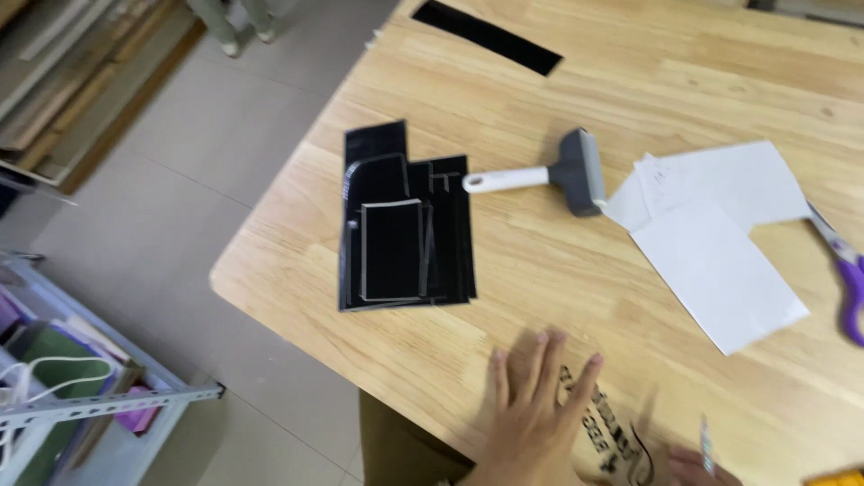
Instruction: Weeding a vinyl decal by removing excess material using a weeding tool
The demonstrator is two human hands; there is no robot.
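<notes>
My left hand (535,405) lies flat on the wooden table (558,279) near its front edge, fingers spread, holding nothing. Just right of it a dark decal (612,432) is stuck on the wood. My right hand (697,466) shows only partly at the bottom edge and grips a thin pen-like tool (706,443). Farther back on the left lies a stack of black sheets (400,225). Beside it rests a grey roller with a white handle (549,173).
White paper sheets (715,234) lie at the right, with purple-handled scissors (846,270) near the right edge. A black strip (486,36) sits at the far side. A metal shelf rack (99,400) stands on the floor to the left. Boards lean at top left.
</notes>
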